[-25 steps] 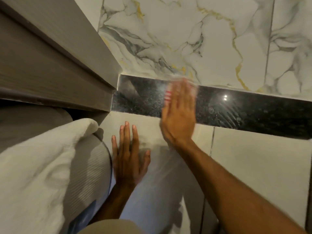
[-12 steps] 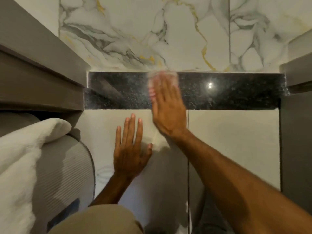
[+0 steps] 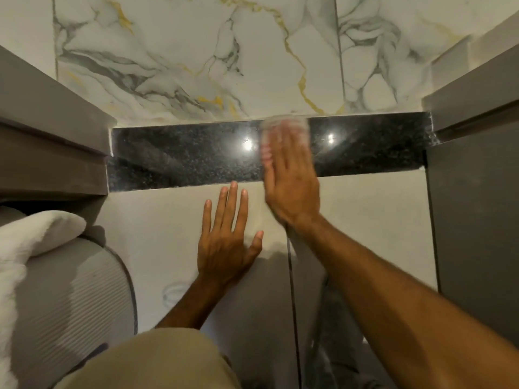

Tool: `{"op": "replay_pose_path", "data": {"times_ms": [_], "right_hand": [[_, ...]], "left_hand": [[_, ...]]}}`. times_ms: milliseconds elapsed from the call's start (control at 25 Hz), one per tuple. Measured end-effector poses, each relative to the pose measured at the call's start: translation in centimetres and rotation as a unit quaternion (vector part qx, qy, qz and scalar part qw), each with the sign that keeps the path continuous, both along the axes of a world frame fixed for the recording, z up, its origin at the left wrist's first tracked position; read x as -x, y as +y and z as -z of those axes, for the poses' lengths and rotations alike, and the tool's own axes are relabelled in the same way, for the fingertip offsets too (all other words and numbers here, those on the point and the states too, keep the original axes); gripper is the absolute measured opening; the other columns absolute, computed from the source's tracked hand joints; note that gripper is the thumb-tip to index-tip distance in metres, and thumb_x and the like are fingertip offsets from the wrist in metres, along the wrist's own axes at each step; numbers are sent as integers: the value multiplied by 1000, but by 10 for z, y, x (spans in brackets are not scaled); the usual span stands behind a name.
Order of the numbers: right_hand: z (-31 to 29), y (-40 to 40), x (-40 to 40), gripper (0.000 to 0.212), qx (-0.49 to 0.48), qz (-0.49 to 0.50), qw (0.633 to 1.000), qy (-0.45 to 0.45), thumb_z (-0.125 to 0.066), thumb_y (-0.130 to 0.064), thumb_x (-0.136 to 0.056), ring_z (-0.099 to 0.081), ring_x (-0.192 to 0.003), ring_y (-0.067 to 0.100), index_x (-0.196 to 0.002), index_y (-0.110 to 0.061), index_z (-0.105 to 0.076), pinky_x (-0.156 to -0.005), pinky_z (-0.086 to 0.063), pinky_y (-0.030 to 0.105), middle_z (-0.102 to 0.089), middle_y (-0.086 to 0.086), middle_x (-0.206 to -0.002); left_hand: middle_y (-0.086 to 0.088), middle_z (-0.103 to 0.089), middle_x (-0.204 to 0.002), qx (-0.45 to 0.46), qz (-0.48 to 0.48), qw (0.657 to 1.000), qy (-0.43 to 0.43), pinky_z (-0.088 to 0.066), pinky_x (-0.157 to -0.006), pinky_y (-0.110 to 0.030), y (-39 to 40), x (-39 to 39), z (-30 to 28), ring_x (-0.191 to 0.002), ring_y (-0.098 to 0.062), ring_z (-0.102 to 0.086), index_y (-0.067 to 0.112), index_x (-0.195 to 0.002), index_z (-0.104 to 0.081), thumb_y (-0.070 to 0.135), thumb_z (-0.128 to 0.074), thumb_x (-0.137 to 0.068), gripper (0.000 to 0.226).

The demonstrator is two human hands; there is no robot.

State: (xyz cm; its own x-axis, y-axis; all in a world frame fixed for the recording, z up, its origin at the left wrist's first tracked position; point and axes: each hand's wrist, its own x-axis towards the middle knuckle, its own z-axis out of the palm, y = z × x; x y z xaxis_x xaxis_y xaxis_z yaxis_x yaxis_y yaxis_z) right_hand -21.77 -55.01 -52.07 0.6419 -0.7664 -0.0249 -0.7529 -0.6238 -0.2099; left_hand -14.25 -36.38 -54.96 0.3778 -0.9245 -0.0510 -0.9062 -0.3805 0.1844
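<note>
Two hands: left hand (image 3: 224,242) splayed flat on tile (image 3: 157,220) for support; right hand (image 3: 292,189), at one o'clock, straight-fingered, presses a blurred cloth (image 3: 283,125) onto the black ledge (image 3: 182,158).

One view only: a wide-angle head camera, facing forward and down, close to the black strip (image 3: 182,158) and pale tiles (image 3: 168,220). The left hand (image 3: 224,245) and right hand (image 3: 292,192) sit mid-frame.

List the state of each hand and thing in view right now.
right hand: fingers straight, pressing the cloth, motion-blurred.
cloth: under the right hand, on the black strip, blurred.
black strip: glossy, reflecting two lights.
left hand: flat on the beige tile, fingers spread, holding nothing.
white towel: draped over the ribbed grey object.
</note>
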Motion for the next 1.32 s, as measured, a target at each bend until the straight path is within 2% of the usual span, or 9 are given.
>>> {"op": "replay_pose_path", "data": {"times_ms": [120, 240, 360, 560, 680, 800, 1040, 1160, 1320], "right_hand": [[-10, 36, 81, 74, -56, -130, 989, 34, -38, -32, -117, 1, -177, 18, -179, -24, 1, -144, -12, 46, 1, 2, -189], [-16, 3, 132, 69, -59, 46, 994, 81, -26, -32, -119, 8, -176, 22, -179, -21, 5, -144, -13, 51, 9, 2, -189], [-7, -63, 71, 69, -3, 219, 973, 73, -24, -28, -117, 1, -176, 34, -178, -7, 2, -144, -11, 52, 4, 15, -188], [-6, -10, 70, 66, -42, -108, 993, 31, -30, -37, -118, -5, -177, 20, -179, -19, -13, -144, -14, 45, -6, 4, -189], [-16, -8, 142, 70, -51, 41, 997, 42, -33, -35, -115, -5, -177, 21, -179, -20, -9, -143, -20, 48, -5, 2, -189], [-12, -79, 120, 70, 1, 203, 978, 54, -25, -31, -116, -2, -176, 33, -178, -11, -1, -142, -21, 55, 0, 12, -189], [-17, -42, 126, 69, -49, 11, 998, 23, -35, -33, -117, -1, -177, 22, -179, -18, -9, -144, -17, 48, -3, 3, -189], [-20, -42, 150, 74, -75, 107, 991, 23, -39, -34, -114, -2, -177, 22, -179, -18, -9, -144, -18, 47, -4, 1, -189], [-10, -119, 73, 74, -6, 229, 973, 43, -34, -35, -115, -6, -175, 36, -178, -8, -5, -142, -20, 56, -4, 16, -188]], "left_hand": [[-21, -24, -178, 5, 21, 1000, 17, -24, -133, -64, -10, 3, -2, -166, -40, -21, 8, -170, -31, 57, -40, -105, 82], [-18, -18, -181, -4, 82, 996, 30, -23, -135, -64, -22, 5, 0, -168, -37, -14, 12, -172, -26, 59, -39, -105, 82], [-16, -12, -183, -2, 96, 995, 8, -9, -138, -58, -33, 4, 11, -171, -33, -5, 17, -174, -18, 61, -36, -106, 83], [-18, -11, -183, 2, 82, 996, 17, -1, -138, -55, -39, 5, 6, -170, -37, -7, 16, -174, -20, 60, -33, -108, 81], [-19, -13, -182, -6, 73, 997, 29, -10, -137, -59, -40, 7, -1, -170, -38, -9, 14, -172, -25, 58, -36, -107, 80], [-18, -11, -183, 2, 81, 996, 26, -1, -139, -55, -39, 5, 3, -171, -36, -5, 16, -174, -20, 62, -29, -110, 79], [-19, -8, -183, -6, 82, 996, 36, -2, -138, -57, -39, 5, 0, -171, -37, -6, 15, -173, -22, 66, -17, -110, 82], [-19, -10, -183, -4, 76, 996, 41, -4, -137, -58, -41, 5, -2, -170, -37, -8, 14, -173, -24, 65, -17, -110, 81], [-18, -8, -183, 8, 81, 996, 33, 5, -139, -53, -40, 4, 5, -171, -35, -4, 17, -174, -17, 63, -22, -111, 79]]}}
